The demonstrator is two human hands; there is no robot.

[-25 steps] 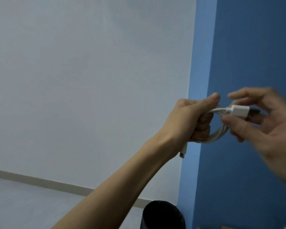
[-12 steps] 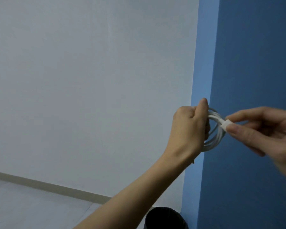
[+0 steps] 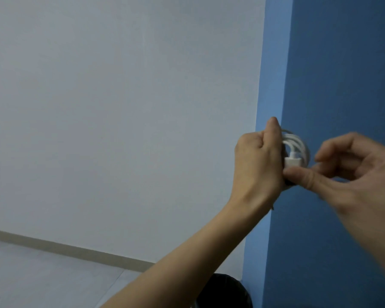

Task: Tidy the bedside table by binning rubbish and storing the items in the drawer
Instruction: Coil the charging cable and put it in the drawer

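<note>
Whereas half a second ago the right hand (image 3: pixel 356 174) pinched the plug at the outer right edge of the loop, with the plug lying slantwise, the white rectangular plug (image 3: pixel 292 162) now sits inside the ring, tucked against the left hand (image 3: pixel 258 161). The right hand has also come closer, and its forefinger has lifted off. The coiled white charging cable (image 3: pixel 299 142) is held up in the air in front of the dark blue wall (image 3: pixel 342 63), well above the round black bin (image 3: pixel 227 292) at the bottom edge. It is thin, smooth and glossy, wound into several tight turns that form one small ring. The ring stands on edge with its open face turned roughly towards the camera. The plug's long axis runs nearly upright, with its cord leaving at the top and bending into the loop, and its blunt end points down. The left hand's fingers are curled round the left side of the coil, and its thumb stands straight up against it. The right thumb reaches across just below the plug, touching there. The other right fingers (image 3: pixel 333 150) are bent and clear of the cable. They are blurred, so whether that hand grips anything cannot be told.
</note>
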